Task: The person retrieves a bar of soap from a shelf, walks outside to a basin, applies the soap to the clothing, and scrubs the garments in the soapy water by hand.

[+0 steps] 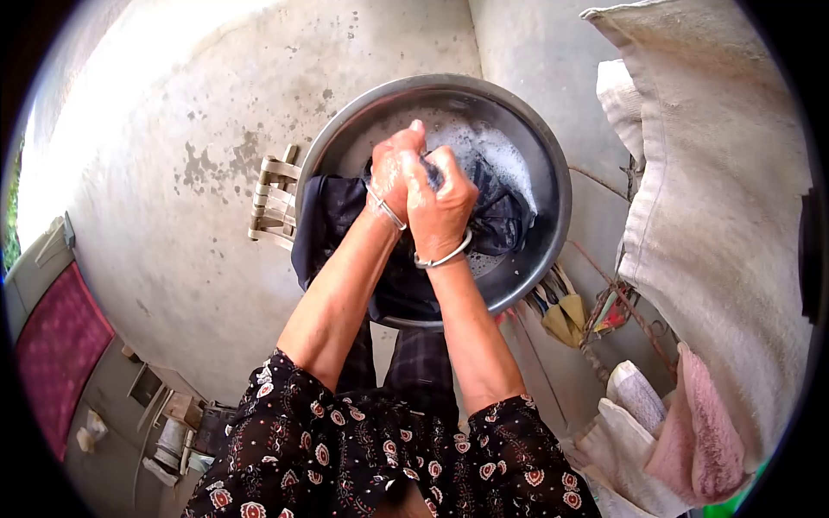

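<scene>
A wide metal basin (560, 186) holds soapy water with white foam (505, 154) and dark wet cloth (501, 216). Part of the dark cloth hangs over the basin's left rim. Above the water, my left hand (397, 173) and my right hand (442, 197) are pressed close together, fingers curled round a bunched piece of the dark cloth that shows between them. Suds wet both hands, and each wrist wears a bangle. The cloth inside the fists is mostly hidden.
Behind the basin's left side is a slatted seat (275, 198). Light cloth (717, 190) hangs at the right, above a pink towel (704, 432). Bundled sticks and cords are by the right wall. Small items and a magenta cloth (65, 354) are at the lower left.
</scene>
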Tool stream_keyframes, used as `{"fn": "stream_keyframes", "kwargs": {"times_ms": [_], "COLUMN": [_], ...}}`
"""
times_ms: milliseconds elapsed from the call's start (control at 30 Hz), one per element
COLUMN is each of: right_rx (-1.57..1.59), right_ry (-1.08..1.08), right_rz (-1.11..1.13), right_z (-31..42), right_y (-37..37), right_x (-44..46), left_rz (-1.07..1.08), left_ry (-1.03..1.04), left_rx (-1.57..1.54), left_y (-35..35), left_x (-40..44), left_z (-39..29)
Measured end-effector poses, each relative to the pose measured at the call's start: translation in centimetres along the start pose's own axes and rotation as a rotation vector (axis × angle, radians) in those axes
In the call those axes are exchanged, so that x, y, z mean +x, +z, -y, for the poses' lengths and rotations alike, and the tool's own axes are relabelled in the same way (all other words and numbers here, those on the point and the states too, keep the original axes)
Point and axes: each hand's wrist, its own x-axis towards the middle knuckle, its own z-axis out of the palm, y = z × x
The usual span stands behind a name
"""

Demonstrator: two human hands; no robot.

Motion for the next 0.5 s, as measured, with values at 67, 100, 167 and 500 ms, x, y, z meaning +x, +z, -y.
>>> {"fn": "stream_keyframes", "kwargs": {"times_ms": [67,100,167,500], "right_rx": [0.005,-0.022,-0.041,-0.75], "right_ry": [0.032,0.096,0.234,-0.177], "right_rz": [0.051,0.012,-0.07,0.073], "right_z": [-0.4,-1.2,-3.4,-10.8], "right_y": [-0.2,0.1,0.2,2.1], "right_x": [-1.0,-0.2,3.2,2.5], "left_rz": [-0.02,0.01,-0.087,-0.314], "left_ry": [-0.061,0.263,-0.014,0.253], "left_rx": [0.032,0.304,-0.201,0.733], "left_y": [-0.1,-0.2,2.2,0.5], "left_x": [-0.4,-0.9,-3.2,2.3], "left_z": [0.2,1.1,0.1,2.9]}}
